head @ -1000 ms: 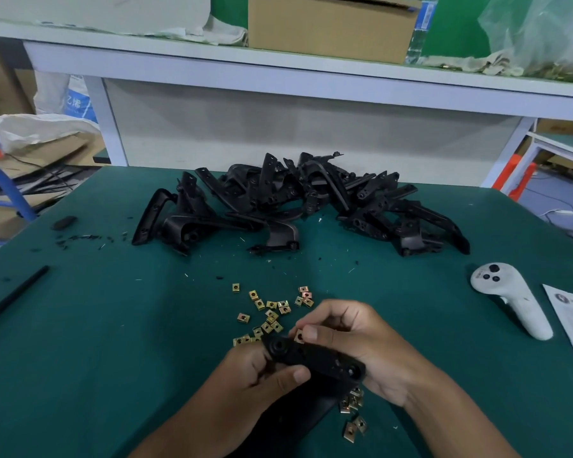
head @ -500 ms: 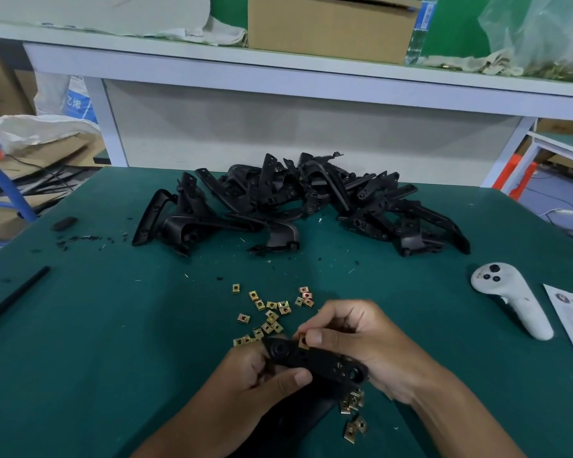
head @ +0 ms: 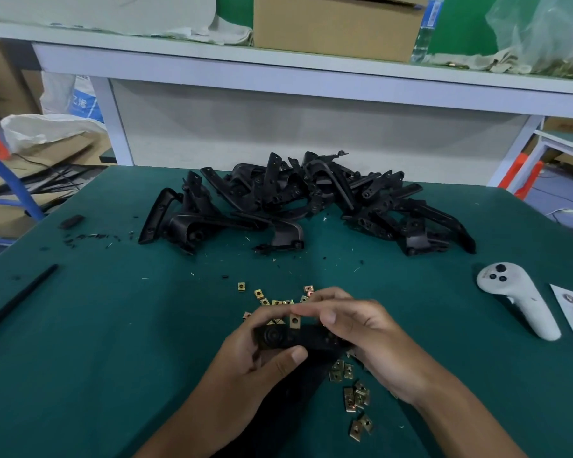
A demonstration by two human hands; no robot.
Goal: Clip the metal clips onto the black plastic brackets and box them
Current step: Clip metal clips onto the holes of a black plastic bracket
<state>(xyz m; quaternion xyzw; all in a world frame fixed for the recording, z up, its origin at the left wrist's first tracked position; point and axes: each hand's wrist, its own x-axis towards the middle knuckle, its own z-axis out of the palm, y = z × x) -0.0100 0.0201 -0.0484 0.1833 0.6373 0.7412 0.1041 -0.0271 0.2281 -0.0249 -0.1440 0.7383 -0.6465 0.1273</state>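
Both hands (head: 311,345) around black bracket (head: 295,337)

Two bare forearms enter from the bottom edge of the frame, each ending in a bare hand. The left hand (head: 262,355) carries no glove, ring or band on any visible finger. The right hand (head: 364,338) is likewise ungloved and unadorned. Both wrists are uncovered, with no watch, strap or bracelet showing. No sleeve or cuff appears on either forearm up to the frame edge. Fingernails are short and unpainted. No markings, tape or dressings show on either hand.
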